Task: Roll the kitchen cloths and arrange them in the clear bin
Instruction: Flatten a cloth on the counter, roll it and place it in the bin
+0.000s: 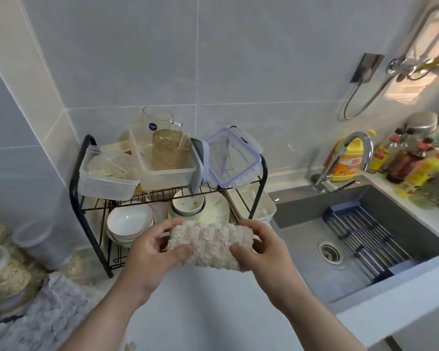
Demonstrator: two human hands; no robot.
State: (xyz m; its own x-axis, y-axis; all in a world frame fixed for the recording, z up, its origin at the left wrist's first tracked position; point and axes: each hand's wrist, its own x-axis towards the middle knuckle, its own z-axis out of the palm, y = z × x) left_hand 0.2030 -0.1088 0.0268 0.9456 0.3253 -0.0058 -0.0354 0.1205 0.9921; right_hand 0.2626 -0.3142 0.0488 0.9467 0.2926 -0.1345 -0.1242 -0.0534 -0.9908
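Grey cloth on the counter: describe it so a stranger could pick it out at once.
Start at the black dish rack on the white counter left of the sink. Come toward the camera to the counter's near left corner, where the grey cloth lies spread out. Unlike the beige cloth gripped by the left hand and right hand, it is grey, shaggy and untouched.

Left hand, right hand — bare forearms.

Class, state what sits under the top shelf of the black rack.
White bowls, and a small bowl on a plate. The held cloth hides the plate's front edge.
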